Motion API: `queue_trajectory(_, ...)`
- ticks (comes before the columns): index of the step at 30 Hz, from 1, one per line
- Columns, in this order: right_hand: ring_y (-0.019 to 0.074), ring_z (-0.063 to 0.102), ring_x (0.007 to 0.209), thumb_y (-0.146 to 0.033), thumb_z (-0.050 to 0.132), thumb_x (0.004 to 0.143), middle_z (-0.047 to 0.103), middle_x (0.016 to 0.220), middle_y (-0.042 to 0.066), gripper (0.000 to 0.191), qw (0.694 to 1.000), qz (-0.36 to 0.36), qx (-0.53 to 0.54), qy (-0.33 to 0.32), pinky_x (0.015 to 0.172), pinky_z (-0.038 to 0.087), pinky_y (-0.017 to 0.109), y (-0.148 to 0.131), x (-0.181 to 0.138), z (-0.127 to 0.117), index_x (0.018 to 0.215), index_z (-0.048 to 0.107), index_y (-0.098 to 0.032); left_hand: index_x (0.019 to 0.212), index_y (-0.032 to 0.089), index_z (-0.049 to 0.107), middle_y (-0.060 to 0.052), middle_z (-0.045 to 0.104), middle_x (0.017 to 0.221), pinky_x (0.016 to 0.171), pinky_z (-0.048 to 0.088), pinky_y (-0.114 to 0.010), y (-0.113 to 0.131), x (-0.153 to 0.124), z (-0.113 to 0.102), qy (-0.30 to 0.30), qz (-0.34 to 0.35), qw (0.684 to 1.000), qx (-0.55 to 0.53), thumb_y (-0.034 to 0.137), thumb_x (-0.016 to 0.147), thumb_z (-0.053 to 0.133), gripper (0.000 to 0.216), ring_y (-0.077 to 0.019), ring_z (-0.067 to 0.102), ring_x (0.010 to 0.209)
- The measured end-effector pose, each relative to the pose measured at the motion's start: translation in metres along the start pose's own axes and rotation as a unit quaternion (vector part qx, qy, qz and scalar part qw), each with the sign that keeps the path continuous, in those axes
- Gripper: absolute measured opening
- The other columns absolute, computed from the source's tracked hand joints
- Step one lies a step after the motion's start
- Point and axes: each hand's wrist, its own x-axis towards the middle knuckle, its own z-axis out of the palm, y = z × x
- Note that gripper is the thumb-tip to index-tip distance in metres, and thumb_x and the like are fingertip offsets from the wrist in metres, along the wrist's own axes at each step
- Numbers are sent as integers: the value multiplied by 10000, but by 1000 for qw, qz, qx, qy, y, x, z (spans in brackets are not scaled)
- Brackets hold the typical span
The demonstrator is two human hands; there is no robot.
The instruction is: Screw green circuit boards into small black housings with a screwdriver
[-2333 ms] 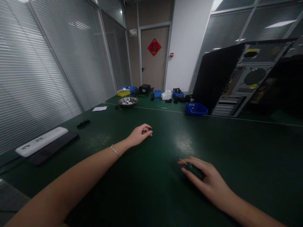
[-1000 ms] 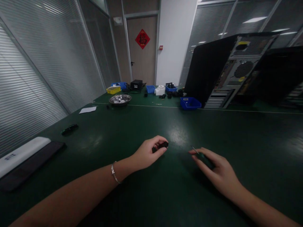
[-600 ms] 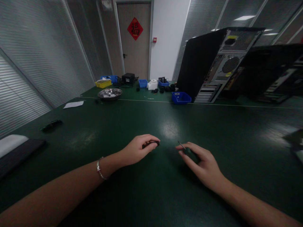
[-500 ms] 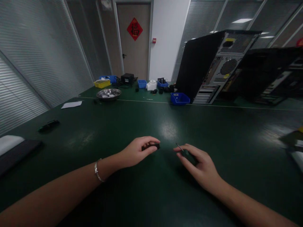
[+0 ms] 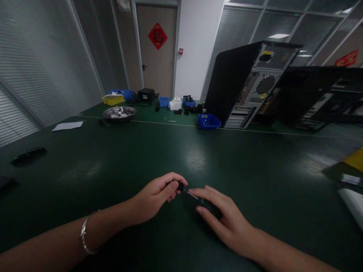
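Observation:
My left hand point(image 5: 159, 196), with a silver bracelet point(image 5: 84, 233) at its wrist, is closed around a small black part point(image 5: 180, 185). Fingers cover most of that part, so its kind does not show. In my right hand point(image 5: 227, 213) is a screwdriver point(image 5: 193, 195) with a thin metal shaft and a dark handle mostly hidden by the palm. The shaft points left, and its tip is at the right end of the black part; I cannot tell whether it is inserted. Both hands are just above the green tabletop point(image 5: 136, 151).
A blue bin point(image 5: 209, 121) stands before a tilted black computer case point(image 5: 232, 83). Farther left are a metal bowl point(image 5: 119, 113), a yellow tray point(image 5: 113, 99) and a white paper point(image 5: 67, 126). A dark tool-like object point(image 5: 28, 155) lies at the left; a yellow box point(image 5: 356, 158) is at the right edge.
My hands have come together, bringing the screwdriver's tip from apart to the end of the black part. My view has turned a little to the right.

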Motion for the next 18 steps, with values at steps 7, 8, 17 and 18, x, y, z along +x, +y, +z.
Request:
queue_trajectory(7, 162, 594, 818, -156, 515, 974, 625, 957, 42, 387, 999, 16, 38, 21, 711, 490, 282, 9, 4, -9, 1341, 541, -280, 1166, 229, 614, -24, 610, 996, 715, 451, -276, 3, -1, 1, 8, -5, 996, 89, 217, 958, 496, 239, -155, 540, 778)
queue_trajectory(8, 163, 594, 821, -157, 517, 974, 622, 955, 45, 387, 999, 16, 41, 19, 713, 489, 286, 9, 4, -10, 1341, 546, -276, 1165, 232, 617, -21, 614, 976, 722, 453, -281, 3, -1, 1, 9, -1, 995, 99, 218, 956, 499, 241, -158, 543, 780)
queue_trajectory(17, 159, 581, 791, -182, 500, 987, 588, 948, 53, 418, 1000, -11, 7, -25, 670, 461, 286, 12, 2, -13, 1392, 519, -286, 1090, 226, 659, -15, 665, 919, 735, 465, -281, -2, 2, 0, 11, 23, 990, 137, 204, 928, 558, 192, -165, 600, 807)
queue_trajectory(18, 158, 580, 787, -184, 500, 988, 586, 945, 52, 416, 1000, -10, 5, -25, 666, 459, 284, 12, 2, -13, 1391, 521, -285, 1095, 231, 661, -14, 676, 938, 758, 468, -284, -2, 2, 1, 10, 26, 990, 137, 202, 928, 564, 195, -169, 614, 836)
